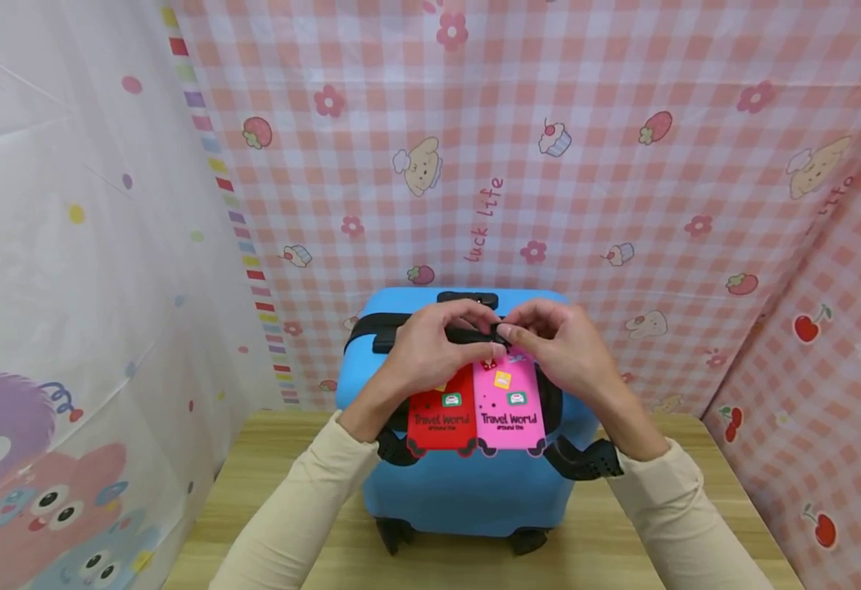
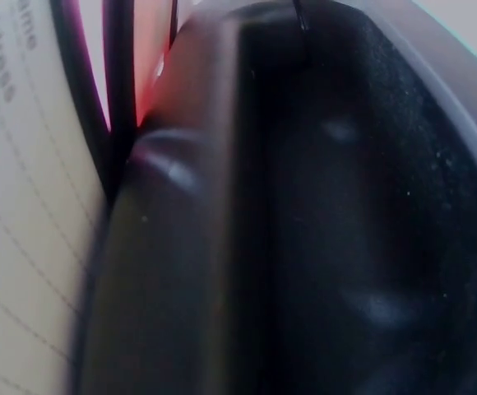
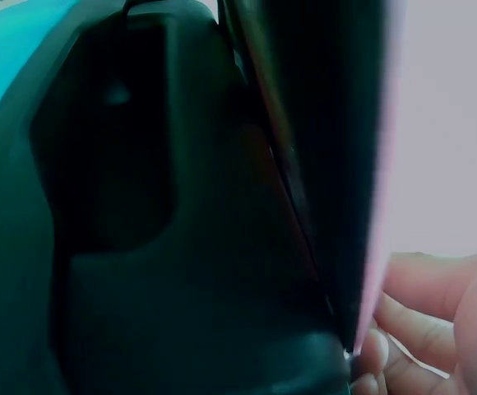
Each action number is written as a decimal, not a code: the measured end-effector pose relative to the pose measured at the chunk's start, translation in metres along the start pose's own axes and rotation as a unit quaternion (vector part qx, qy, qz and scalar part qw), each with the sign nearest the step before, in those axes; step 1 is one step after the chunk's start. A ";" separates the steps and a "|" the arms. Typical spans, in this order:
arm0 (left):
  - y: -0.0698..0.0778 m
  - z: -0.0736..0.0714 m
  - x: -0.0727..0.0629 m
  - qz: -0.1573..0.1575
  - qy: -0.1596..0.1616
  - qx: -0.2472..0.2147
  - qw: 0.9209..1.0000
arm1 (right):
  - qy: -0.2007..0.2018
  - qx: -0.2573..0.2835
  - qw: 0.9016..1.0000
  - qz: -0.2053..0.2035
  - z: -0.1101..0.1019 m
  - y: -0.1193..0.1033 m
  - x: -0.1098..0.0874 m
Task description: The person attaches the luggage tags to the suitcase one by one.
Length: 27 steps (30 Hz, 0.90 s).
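A red luggage tag (image 1: 441, 422) and a pink luggage tag (image 1: 511, 410) hang side by side against the front of a blue suitcase (image 1: 467, 496). Above them, my left hand (image 1: 430, 344) grips a black strap (image 1: 467, 334), its thumb stretched along the tags' upper edge. My right hand (image 1: 573, 344) meets it there and pinches the strap's end between thumb and fingers. The fingertips almost meet and partly hide the strap. In the right wrist view, fingers (image 3: 415, 300) show beside the pink tag's edge. A printed name-and-address card (image 2: 16, 230) fills the left of the left wrist view.
The suitcase stands on its black wheels (image 1: 527, 541) on a wood-grain tabletop (image 1: 268, 483). A black band (image 1: 374, 325) crosses its top, near a black fitting (image 1: 467, 299). Pink checked cloth (image 1: 548, 188) hangs close behind, and a white patterned curtain (image 1: 106, 270) hangs at left.
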<state>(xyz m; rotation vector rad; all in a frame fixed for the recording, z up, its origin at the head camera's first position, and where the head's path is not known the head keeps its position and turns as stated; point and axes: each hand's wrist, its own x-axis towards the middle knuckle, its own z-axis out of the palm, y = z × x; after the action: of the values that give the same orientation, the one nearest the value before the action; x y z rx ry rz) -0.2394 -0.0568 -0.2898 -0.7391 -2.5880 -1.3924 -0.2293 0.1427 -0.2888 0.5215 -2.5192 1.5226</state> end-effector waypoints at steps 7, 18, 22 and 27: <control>0.002 0.001 0.001 -0.008 0.007 -0.010 1.000 | -0.037 0.013 0.999 -0.008 -0.006 0.004 -0.001; 0.001 0.002 0.001 0.000 0.014 -0.024 1.000 | -0.039 -0.007 0.999 -0.029 -0.005 0.006 -0.003; -0.002 0.002 0.000 0.016 0.007 -0.027 0.999 | -0.031 -0.010 0.999 -0.029 -0.004 0.006 -0.003; -0.004 0.001 -0.001 0.039 0.000 -0.020 0.999 | -0.027 -0.006 0.999 -0.034 -0.004 0.005 -0.003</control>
<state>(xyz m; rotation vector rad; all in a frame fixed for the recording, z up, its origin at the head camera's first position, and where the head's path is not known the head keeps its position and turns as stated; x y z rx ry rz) -0.2408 -0.0584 -0.2938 -0.8367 -2.5085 -1.4241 -0.2289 0.1489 -0.2924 0.6477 -2.5219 1.4873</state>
